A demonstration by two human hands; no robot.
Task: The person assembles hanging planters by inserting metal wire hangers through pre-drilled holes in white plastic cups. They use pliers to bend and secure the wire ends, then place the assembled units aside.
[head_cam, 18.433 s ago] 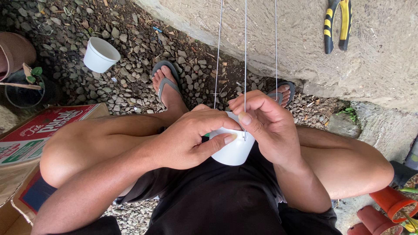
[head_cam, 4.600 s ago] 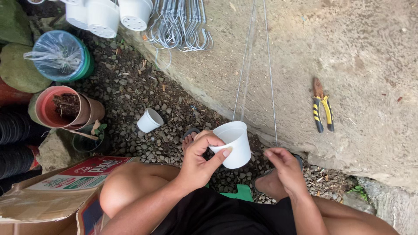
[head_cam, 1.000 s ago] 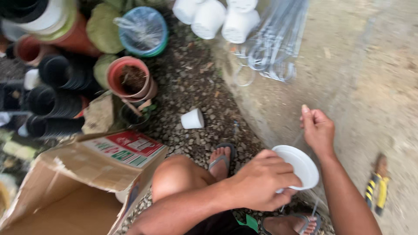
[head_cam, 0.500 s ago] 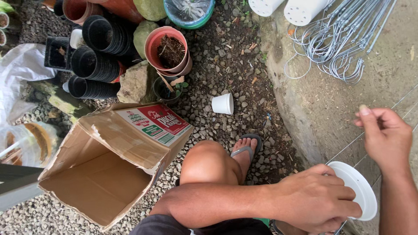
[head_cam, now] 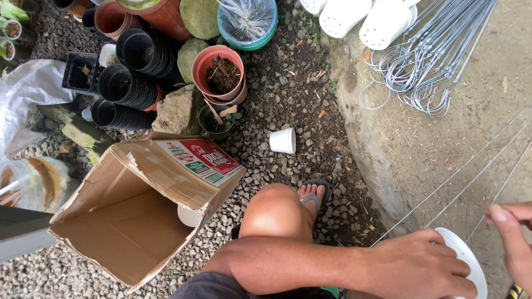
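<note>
My left hand [head_cam: 424,268] grips a small white plastic pot [head_cam: 468,263] at the lower right, fingers wrapped over its side. Thin metal hanger wires [head_cam: 471,171] run from the pot up toward the upper right. My right hand [head_cam: 512,241] is at the right edge, fingers pinched at the wires just beside the pot's rim. My bare knee [head_cam: 274,213] and a sandalled foot [head_cam: 313,194] rest on gravel below.
An open cardboard box [head_cam: 138,216] lies at left with a white pot [head_cam: 191,215] inside. A loose white cup [head_cam: 283,140] sits on gravel. Stacked black pots [head_cam: 130,72], terracotta pots [head_cam: 221,75], white pots [head_cam: 363,19] and a bundle of wire hangers [head_cam: 426,66] lie beyond.
The view has swung left and down, bringing the box and stacked pots more into view. Both hands with the pot have slid toward the lower right edge.
</note>
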